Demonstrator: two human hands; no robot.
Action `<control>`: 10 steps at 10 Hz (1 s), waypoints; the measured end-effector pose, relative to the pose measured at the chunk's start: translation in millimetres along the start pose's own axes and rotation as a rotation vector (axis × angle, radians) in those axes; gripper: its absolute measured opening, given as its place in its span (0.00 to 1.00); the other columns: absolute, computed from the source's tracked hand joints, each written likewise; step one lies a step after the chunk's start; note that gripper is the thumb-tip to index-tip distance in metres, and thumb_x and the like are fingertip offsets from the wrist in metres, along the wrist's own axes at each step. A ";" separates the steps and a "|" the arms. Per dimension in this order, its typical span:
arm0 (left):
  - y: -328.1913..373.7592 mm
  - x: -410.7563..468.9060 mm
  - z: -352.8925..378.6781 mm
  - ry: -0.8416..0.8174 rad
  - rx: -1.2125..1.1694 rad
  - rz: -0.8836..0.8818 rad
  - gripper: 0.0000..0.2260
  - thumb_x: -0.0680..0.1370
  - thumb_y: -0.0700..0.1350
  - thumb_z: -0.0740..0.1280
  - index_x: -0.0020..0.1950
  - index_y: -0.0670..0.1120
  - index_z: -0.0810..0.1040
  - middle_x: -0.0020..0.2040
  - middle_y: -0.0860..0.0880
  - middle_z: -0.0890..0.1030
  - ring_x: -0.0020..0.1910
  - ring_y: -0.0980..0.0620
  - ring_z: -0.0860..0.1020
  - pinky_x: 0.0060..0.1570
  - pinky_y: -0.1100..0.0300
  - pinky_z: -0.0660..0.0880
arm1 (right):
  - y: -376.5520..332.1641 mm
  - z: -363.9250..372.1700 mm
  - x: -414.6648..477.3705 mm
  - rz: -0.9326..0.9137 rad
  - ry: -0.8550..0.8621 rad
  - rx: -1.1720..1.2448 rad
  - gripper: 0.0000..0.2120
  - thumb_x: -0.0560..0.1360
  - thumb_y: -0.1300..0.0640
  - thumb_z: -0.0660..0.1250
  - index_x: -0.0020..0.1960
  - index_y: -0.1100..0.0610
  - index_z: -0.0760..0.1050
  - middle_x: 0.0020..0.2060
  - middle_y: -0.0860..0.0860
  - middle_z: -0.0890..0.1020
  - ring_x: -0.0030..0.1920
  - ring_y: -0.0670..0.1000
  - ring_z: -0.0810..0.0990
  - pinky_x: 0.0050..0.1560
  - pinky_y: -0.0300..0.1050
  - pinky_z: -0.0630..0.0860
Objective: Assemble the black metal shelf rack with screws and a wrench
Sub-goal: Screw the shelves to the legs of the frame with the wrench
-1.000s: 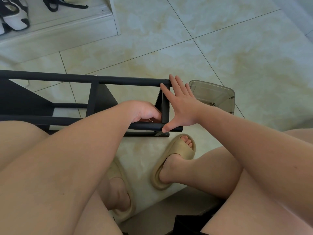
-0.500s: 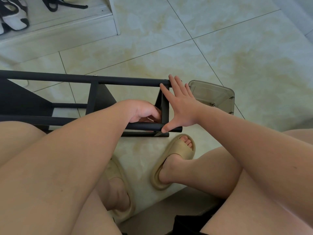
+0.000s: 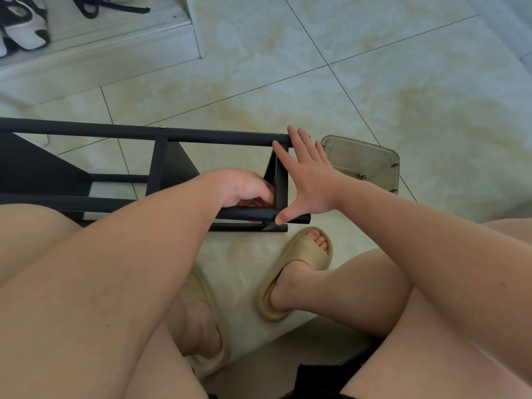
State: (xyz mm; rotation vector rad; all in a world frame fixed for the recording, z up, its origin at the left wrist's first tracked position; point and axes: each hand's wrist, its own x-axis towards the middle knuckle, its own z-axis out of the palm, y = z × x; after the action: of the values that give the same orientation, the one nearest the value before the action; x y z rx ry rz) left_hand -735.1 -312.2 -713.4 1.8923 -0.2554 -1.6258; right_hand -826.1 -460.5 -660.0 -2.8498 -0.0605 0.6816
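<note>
Movement since the earlier frames is slight. The left hand (image 3: 244, 187) has edged a little closer to the end upright of the black metal shelf rack (image 3: 138, 133). The right hand (image 3: 311, 180) and the rack are as they were.

Rack: it lies on its side on the tiled floor (image 3: 374, 82), in front of the seated person's knees. Its two long rails run left to right, with cross pieces between them.

Left hand: it reaches into the rack's last opening, at the corner where the near rail meets the end upright. The fingers are curled tight. A thin pale glint shows beneath them, but whether they grasp a tool or a screw cannot be told.

Right hand: it is released and flat, with the palm against the outer face of the rack's end upright. The straight fingers touch the end of the far rail. The thumb tip rests on the end of the near rail.

Other items: a smoky clear plastic container (image 3: 365, 159) sits just beyond the rack's right end, behind the right hand. Two beige slippers (image 3: 290, 272) are on the person's feet, on the near side of the rack. Black-and-white shoes (image 3: 26, 27) stand on a white ledge (image 3: 115, 53), well beyond the rack's far rail.
</note>
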 end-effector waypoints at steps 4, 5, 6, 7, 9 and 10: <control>1.7 -1.8 2.1 -0.004 0.022 -0.046 0.07 0.76 0.41 0.70 0.53 0.43 0.84 0.44 0.44 0.86 0.42 0.47 0.83 0.47 0.54 0.80 | 0.0 -0.2 -0.5 -0.001 -0.001 0.000 0.72 0.59 0.25 0.74 0.81 0.55 0.32 0.77 0.61 0.28 0.77 0.61 0.26 0.77 0.62 0.33; 0.6 0.1 0.0 0.012 0.028 -0.018 0.06 0.76 0.40 0.69 0.51 0.44 0.85 0.50 0.44 0.86 0.48 0.46 0.82 0.56 0.53 0.78 | 0.4 -0.3 -0.3 -0.001 -0.001 0.000 0.72 0.59 0.24 0.73 0.81 0.55 0.32 0.77 0.60 0.28 0.77 0.61 0.25 0.77 0.62 0.33; -0.4 1.7 -1.1 0.007 0.001 -0.005 0.07 0.76 0.38 0.69 0.50 0.45 0.85 0.50 0.45 0.86 0.52 0.46 0.82 0.60 0.54 0.77 | 0.4 -0.3 -0.1 0.000 -0.003 0.002 0.72 0.59 0.24 0.74 0.81 0.55 0.32 0.77 0.60 0.28 0.77 0.61 0.25 0.77 0.61 0.33; -1.8 1.5 -2.2 -0.032 -0.081 0.001 0.08 0.76 0.34 0.66 0.47 0.44 0.83 0.50 0.45 0.85 0.53 0.47 0.81 0.66 0.52 0.74 | 0.1 -0.3 -0.2 0.003 0.002 -0.001 0.72 0.59 0.25 0.74 0.82 0.55 0.33 0.78 0.60 0.28 0.77 0.61 0.26 0.77 0.62 0.34; 1.5 -2.0 1.2 -0.023 -0.076 -0.067 0.09 0.79 0.41 0.66 0.56 0.42 0.83 0.49 0.44 0.85 0.47 0.47 0.83 0.45 0.54 0.81 | -0.2 -0.9 -0.6 0.003 -0.005 -0.001 0.72 0.60 0.25 0.74 0.81 0.55 0.32 0.77 0.60 0.28 0.77 0.61 0.26 0.78 0.63 0.34; 4.2 -4.7 3.0 -0.025 -0.003 -0.080 0.10 0.78 0.42 0.68 0.57 0.42 0.82 0.46 0.44 0.85 0.42 0.48 0.83 0.38 0.58 0.79 | 0.1 -0.9 -0.9 0.002 -0.003 -0.001 0.71 0.60 0.25 0.74 0.82 0.55 0.33 0.77 0.60 0.28 0.77 0.61 0.26 0.78 0.63 0.34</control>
State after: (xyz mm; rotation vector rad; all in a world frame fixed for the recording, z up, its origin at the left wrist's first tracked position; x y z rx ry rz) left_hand -737.9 -314.0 -707.4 1.9032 -0.1898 -1.7021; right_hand -826.4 -460.8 -658.8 -2.8509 -0.0585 0.6860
